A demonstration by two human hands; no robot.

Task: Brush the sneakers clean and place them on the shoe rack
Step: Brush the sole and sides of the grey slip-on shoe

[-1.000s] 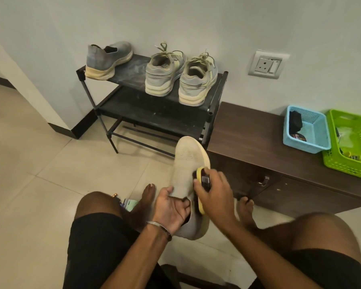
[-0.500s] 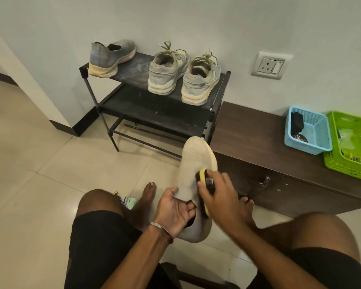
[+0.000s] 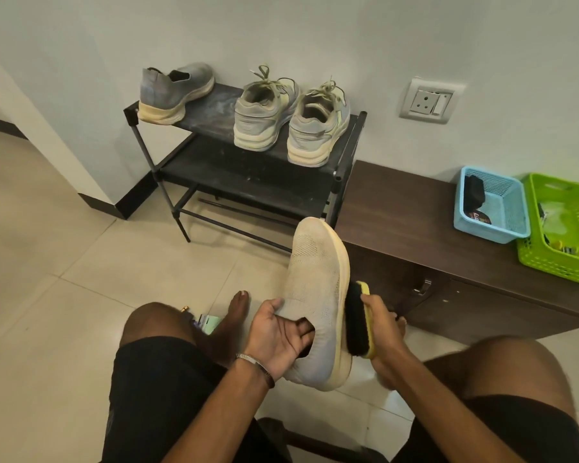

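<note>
Head view looks down on a seated person in black shorts, bare feet on the tiled floor. The left hand (image 3: 279,332) holds a pale knit sneaker (image 3: 316,302) up between the knees, toe pointing away, its fingers (image 3: 303,329) tucked into the shoe's opening and the thumb against the upper. The right hand (image 3: 380,324) grips a yellow-backed brush (image 3: 356,320), fingers curled round its back, with the black bristles pressed against the sneaker's right side along the cream sole edge.

Farther off stands a black shoe rack (image 3: 214,152) against the wall. On its top shelf, a matching grey slip-on sneaker (image 3: 174,91) sits at the left end, and a pair of laced sneakers (image 3: 291,118) sits side by side toward the right end, heels facing the person.

To the right of the rack, a dark wooden bench (image 3: 411,208) runs along the wall. It carries a blue basket (image 3: 510,208) holding a dark object, and touching its right side a green basket (image 3: 575,235). A wall socket (image 3: 430,101) is mounted above the bench.
</note>
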